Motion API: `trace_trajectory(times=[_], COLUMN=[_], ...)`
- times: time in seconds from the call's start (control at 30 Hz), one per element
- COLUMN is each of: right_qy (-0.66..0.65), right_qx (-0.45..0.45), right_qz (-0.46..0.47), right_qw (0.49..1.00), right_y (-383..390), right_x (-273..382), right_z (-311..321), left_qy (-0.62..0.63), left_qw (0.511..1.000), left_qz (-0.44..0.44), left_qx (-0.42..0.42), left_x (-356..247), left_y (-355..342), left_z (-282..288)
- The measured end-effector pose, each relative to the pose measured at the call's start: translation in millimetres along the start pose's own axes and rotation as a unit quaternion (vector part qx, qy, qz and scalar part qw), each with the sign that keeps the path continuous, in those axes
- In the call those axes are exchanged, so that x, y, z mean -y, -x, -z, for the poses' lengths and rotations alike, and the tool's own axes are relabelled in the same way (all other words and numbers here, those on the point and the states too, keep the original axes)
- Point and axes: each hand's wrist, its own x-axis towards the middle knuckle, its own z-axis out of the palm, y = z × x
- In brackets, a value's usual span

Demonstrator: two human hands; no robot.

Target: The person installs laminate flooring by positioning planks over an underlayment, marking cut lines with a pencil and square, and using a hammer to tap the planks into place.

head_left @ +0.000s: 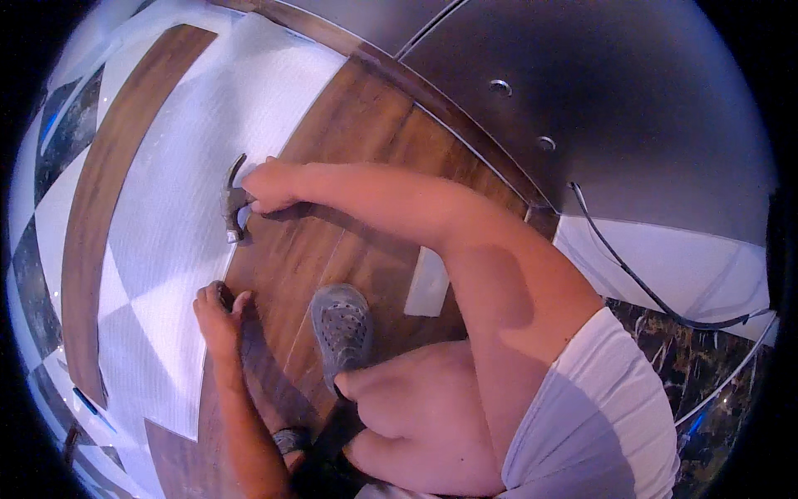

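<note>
My right hand (pixel 268 181) grips a hammer (pixel 233 220) by its handle, its metal claw head over the edge between wood-look flooring (pixel 349 133) and white underlayment (pixel 154 249). Below it, my left hand (pixel 218 324) is at that plank edge, fingers curled around a small dark thing I cannot make out, thumb out to the side. My foot in a grey perforated clog (pixel 341 324) is on the planks, beside a pale flat piece (pixel 426 287).
A loose plank (pixel 133 141) lies on the underlayment at left, near a blue-and-black tool (pixel 91 407). A dark metallic panel (pixel 632 116) and baseboard border the flooring at upper right. A black cable (pixel 632 274) runs down at right over dark marble-look flooring (pixel 719 391).
</note>
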Motion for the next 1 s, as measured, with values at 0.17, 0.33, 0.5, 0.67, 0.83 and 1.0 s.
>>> trace_trajectory(times=[0.17,0.33,0.5,0.67,0.83,1.0], right_qy=[-0.085,-0.017,-0.013,0.064,-0.02,-0.009], right_qx=[-0.067,-0.227,-0.309,-0.277,-0.238,-0.249], right_qz=[0.01,-0.036,-0.216,-0.216,-0.26,-0.253], right_qw=[0.994,0.973,0.926,0.934,0.936,0.935], right_y=[6,30,60,64,63,65], right_x=[-12,-48,-107,-135,-127,-111], right_z=[-9,5,31,29,38,46], left_qy=[-0.096,-0.083,-0.09,-0.085,-0.08,-0.084], left_qw=[0.993,0.99,0.989,0.994,0.99,0.988], left_qz=[0.061,0.089,0.092,0.06,0.084,0.088], left_qx=[0.039,0.073,0.068,0.045,0.075,0.09], left_x=[-21,-18,-16,-14,-15,-21], left_y=[-5,-8,-9,-10,-9,-14], left_z=[-6,0,-5,-6,-7,-9])
